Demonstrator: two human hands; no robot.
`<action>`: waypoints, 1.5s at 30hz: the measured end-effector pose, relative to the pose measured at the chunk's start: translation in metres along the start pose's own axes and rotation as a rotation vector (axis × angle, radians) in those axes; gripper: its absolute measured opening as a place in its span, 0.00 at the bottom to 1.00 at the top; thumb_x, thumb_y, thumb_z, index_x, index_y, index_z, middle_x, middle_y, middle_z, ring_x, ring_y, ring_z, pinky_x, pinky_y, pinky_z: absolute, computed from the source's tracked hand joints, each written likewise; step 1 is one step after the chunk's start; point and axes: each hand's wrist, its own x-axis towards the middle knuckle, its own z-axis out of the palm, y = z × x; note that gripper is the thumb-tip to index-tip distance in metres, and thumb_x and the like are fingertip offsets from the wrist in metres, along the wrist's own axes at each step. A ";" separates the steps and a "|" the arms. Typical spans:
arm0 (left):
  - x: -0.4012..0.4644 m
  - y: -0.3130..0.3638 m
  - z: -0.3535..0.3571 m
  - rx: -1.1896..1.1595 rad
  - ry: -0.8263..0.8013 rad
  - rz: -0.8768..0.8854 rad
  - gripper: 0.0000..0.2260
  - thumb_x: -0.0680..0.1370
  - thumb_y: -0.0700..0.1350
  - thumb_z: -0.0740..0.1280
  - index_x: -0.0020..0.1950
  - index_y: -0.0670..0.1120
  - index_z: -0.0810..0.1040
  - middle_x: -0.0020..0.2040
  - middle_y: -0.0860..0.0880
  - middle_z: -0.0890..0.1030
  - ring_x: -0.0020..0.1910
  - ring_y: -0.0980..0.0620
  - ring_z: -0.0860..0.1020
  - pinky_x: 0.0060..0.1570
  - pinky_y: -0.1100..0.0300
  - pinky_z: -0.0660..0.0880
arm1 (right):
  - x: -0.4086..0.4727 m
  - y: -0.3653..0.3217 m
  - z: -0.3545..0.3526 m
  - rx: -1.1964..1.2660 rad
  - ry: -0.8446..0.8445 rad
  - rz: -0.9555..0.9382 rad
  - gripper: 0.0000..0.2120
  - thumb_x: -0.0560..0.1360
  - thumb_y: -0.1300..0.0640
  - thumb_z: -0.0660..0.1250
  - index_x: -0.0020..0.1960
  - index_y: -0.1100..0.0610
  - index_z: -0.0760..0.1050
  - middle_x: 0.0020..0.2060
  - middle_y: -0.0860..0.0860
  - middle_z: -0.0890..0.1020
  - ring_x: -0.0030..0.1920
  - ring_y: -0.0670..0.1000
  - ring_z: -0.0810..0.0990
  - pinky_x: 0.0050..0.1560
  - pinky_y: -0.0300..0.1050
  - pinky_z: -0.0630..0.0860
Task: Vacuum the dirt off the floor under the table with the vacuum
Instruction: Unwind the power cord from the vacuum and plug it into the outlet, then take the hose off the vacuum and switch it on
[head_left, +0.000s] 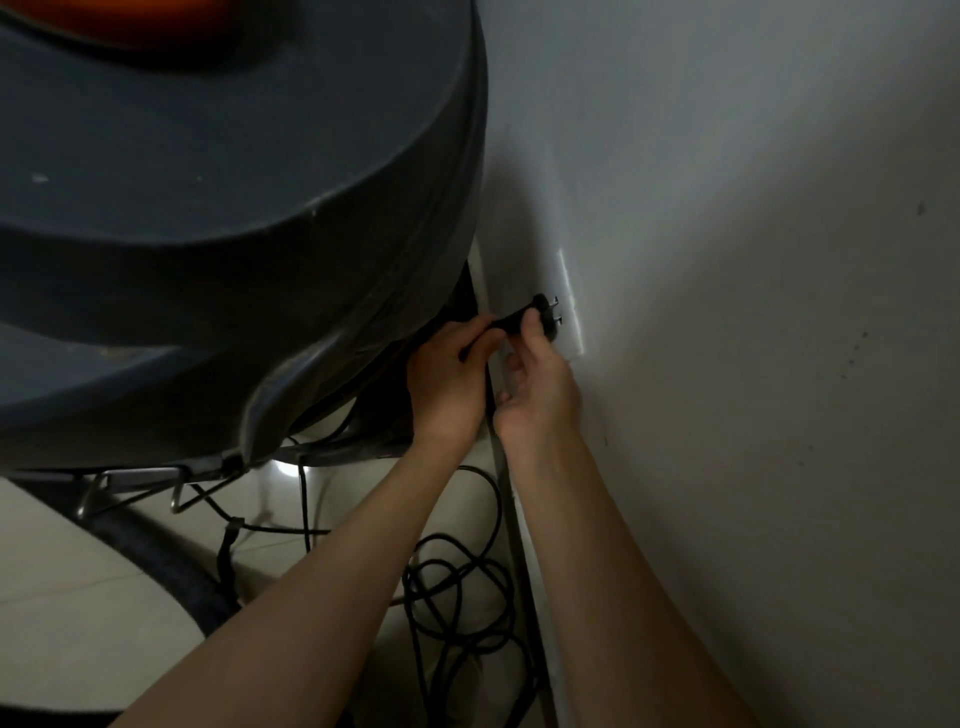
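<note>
Right hand (537, 379) pinches the plug (540, 312), prongs just short of the outlet (571, 306) | left hand (449, 374) grips the cord (457, 571) | plug looks light and rigid, cord limp: hold the plug body.

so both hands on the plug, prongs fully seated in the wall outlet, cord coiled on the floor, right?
Not seated. The head view shows the plug prongs bare, just short of the outlet. Left hand and right hand do hold it; cord coiled on floor.

Both hands (493, 374) hold black plug (537, 312) just beside wall outlet (571, 312).
</note>
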 end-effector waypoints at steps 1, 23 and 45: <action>0.001 0.001 0.001 0.003 0.012 0.009 0.09 0.79 0.40 0.64 0.56 0.45 0.81 0.49 0.52 0.79 0.50 0.56 0.78 0.55 0.62 0.73 | -0.001 0.000 0.001 0.025 -0.002 -0.002 0.06 0.75 0.55 0.68 0.50 0.56 0.79 0.42 0.49 0.83 0.41 0.42 0.79 0.37 0.37 0.71; 0.005 0.025 -0.009 0.282 -0.196 0.105 0.12 0.81 0.41 0.60 0.62 0.43 0.78 0.56 0.44 0.79 0.54 0.51 0.75 0.53 0.64 0.67 | -0.027 -0.015 0.002 -0.160 -0.036 0.031 0.21 0.81 0.48 0.58 0.69 0.57 0.70 0.64 0.47 0.76 0.48 0.43 0.71 0.44 0.36 0.64; -0.175 0.199 -0.215 0.927 -0.289 0.279 0.26 0.78 0.53 0.53 0.70 0.40 0.70 0.69 0.38 0.71 0.68 0.38 0.70 0.63 0.40 0.70 | -0.302 -0.073 0.033 -1.608 -0.311 -0.771 0.27 0.81 0.50 0.57 0.77 0.55 0.54 0.75 0.53 0.60 0.75 0.51 0.58 0.72 0.42 0.55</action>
